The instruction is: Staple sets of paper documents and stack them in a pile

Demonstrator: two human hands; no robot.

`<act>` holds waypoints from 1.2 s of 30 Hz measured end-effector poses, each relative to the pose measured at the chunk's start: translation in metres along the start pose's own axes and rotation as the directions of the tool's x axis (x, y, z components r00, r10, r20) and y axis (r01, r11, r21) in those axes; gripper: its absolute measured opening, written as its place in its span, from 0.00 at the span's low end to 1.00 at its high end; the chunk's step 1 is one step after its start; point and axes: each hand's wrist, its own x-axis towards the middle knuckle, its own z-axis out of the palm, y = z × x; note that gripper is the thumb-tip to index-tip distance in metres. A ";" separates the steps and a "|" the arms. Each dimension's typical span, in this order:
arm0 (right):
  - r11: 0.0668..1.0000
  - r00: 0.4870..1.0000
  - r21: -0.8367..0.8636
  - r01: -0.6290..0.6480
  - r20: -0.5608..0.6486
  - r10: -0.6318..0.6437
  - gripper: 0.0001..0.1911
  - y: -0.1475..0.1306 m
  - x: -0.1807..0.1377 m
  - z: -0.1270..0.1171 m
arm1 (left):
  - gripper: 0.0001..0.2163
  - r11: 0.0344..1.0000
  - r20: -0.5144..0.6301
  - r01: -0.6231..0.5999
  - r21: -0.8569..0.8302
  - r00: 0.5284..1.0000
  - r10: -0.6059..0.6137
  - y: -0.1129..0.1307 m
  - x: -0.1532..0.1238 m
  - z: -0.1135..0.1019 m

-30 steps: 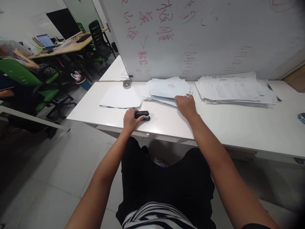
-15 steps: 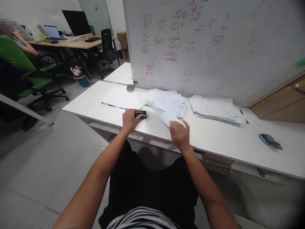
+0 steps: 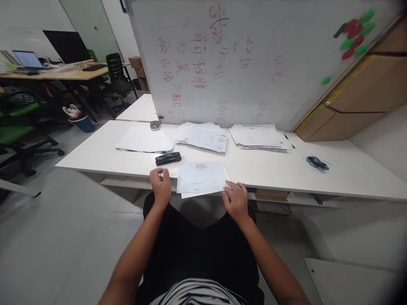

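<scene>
Loose sheets of paper [image 3: 201,180], a pale blue printed one with a red stamp on top of a white one, jut over the desk's front edge. My right hand [image 3: 235,200] grips them at their right edge between thumb and fingers. To the left of the sheets, my left hand [image 3: 160,185] hovers by the edge with loosely bent fingers and thumb apart, holding nothing. Just beyond it a black stapler [image 3: 168,159] lies on the white desk [image 3: 267,169].
Behind the stapler lies a flat white paper stack [image 3: 144,140] with a mouse [image 3: 154,125] at its back. A pile with blue slips [image 3: 206,139] and another paper pile [image 3: 259,136] sit before the whiteboard [image 3: 203,63]. A dark object [image 3: 317,163] lies at right.
My left hand has let go of the stapler and drawn back to the desk edge. The sheets in my right hand have come down nearly flat. The view has turned right.
</scene>
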 end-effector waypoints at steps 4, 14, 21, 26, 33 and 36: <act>0.753 0.783 0.308 -0.582 -0.037 0.621 0.15 0.005 0.000 -0.007 | 0.27 0.789 0.409 0.591 -0.165 0.769 -0.491 -0.004 -0.043 -0.003; 0.249 0.512 0.520 -0.817 0.457 0.727 0.33 0.021 0.026 -0.020 | 0.22 0.848 0.776 0.514 -0.130 0.585 -0.236 0.019 -0.047 -0.001; 0.289 0.638 0.614 -0.734 0.478 0.604 0.22 0.027 0.044 -0.031 | 0.16 0.967 0.678 0.221 -0.125 0.731 -0.079 0.045 -0.037 -0.005; 0.477 0.769 0.653 -0.588 0.269 0.580 0.22 0.037 0.096 -0.030 | 0.12 0.987 0.583 -0.085 -0.139 0.798 0.151 0.071 0.011 0.022; 0.415 0.747 0.688 -0.595 0.285 0.600 0.28 0.050 0.109 0.008 | 0.21 0.962 0.619 0.090 -0.257 0.780 0.092 0.064 0.022 0.055; 0.477 0.755 0.636 -0.607 0.273 0.596 0.26 0.048 0.104 0.010 | 0.17 0.938 0.619 0.144 -0.315 0.781 0.088 0.063 0.016 0.054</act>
